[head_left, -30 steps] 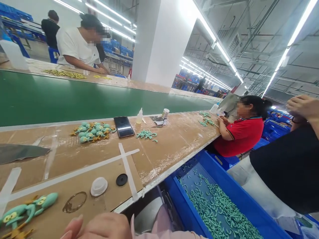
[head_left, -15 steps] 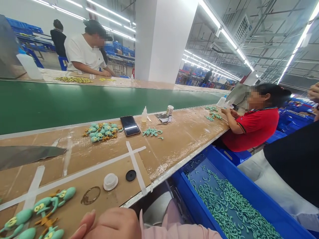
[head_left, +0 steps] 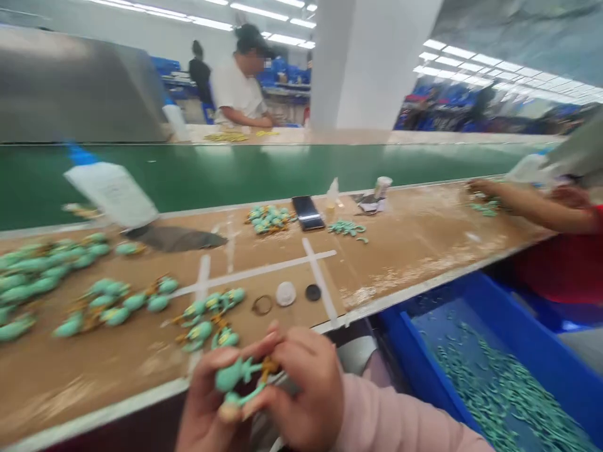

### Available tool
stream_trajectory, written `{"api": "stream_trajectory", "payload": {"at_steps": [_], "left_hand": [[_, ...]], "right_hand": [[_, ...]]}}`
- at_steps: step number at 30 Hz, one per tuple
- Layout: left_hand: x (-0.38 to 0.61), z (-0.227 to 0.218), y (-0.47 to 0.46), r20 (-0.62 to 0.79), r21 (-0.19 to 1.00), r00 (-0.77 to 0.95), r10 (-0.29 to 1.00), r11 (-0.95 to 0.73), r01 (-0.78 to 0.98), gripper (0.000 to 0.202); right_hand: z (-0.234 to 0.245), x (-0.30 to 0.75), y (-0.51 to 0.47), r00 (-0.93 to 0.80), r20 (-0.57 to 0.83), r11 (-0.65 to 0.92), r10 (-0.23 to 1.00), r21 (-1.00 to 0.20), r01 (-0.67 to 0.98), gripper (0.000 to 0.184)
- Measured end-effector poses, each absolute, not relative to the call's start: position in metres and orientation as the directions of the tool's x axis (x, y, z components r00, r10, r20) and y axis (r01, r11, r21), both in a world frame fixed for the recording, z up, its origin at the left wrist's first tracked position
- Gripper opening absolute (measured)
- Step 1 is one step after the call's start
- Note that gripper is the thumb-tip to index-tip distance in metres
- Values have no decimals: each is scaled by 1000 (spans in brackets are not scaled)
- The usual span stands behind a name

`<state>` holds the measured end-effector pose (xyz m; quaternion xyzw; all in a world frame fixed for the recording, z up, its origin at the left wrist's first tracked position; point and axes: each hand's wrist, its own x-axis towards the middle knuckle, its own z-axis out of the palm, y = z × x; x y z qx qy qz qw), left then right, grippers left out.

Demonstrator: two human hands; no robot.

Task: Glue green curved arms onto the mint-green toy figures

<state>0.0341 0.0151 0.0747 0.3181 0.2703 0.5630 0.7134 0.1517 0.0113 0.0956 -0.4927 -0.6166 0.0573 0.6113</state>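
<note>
Low in the head view, my left hand [head_left: 202, 402] grips a small mint-green toy figure [head_left: 229, 376] by its rounded head end. My right hand [head_left: 308, 383], with a pink sleeve, closes on the brown part and a thin green limb of the same figure. Motion blur hides the finer detail. Just beyond my hands lies a group of similar green figures [head_left: 200, 333] with yellow eyes and brown bodies. Beside them are a ring-shaped loop [head_left: 262, 305], a white cap [head_left: 285, 294] and a black disc [head_left: 313, 292].
More figures [head_left: 42, 267] spread over the left tabletop near a blue-capped bottle [head_left: 113, 191]. Farther back lie a phone [head_left: 308, 213] and curved green pieces [head_left: 346, 228]. A blue bin [head_left: 532, 326] of such pieces sits right. A green belt [head_left: 264, 169] runs behind; co-workers sit nearby.
The view has swung left, bringing the bottle and more figures in. My left hand and the toy figure held in both hands now show; earlier only one hand showed at the bottom edge.
</note>
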Motion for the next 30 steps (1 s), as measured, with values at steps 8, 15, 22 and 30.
{"api": "stream_trajectory", "payload": {"at_steps": [8,15,22,30], "left_hand": [[45,89,9,244,774,339,909,28,-632,28],[40,88,9,256,761,374,892,52,-646,27],[42,90,9,255,740,385,887,77,-668,25],[41,88,13,239,747,391,889,90,-659,25]], "right_hand": [[109,172,-8,68,610,514,790,-719,468,36],[108,169,-8,59,608,505,792,-706,497,34],[107,169,-7,61,613,505,788,-699,507,25],[104,171,-6,59,581,485,812,-727,486,24]]}}
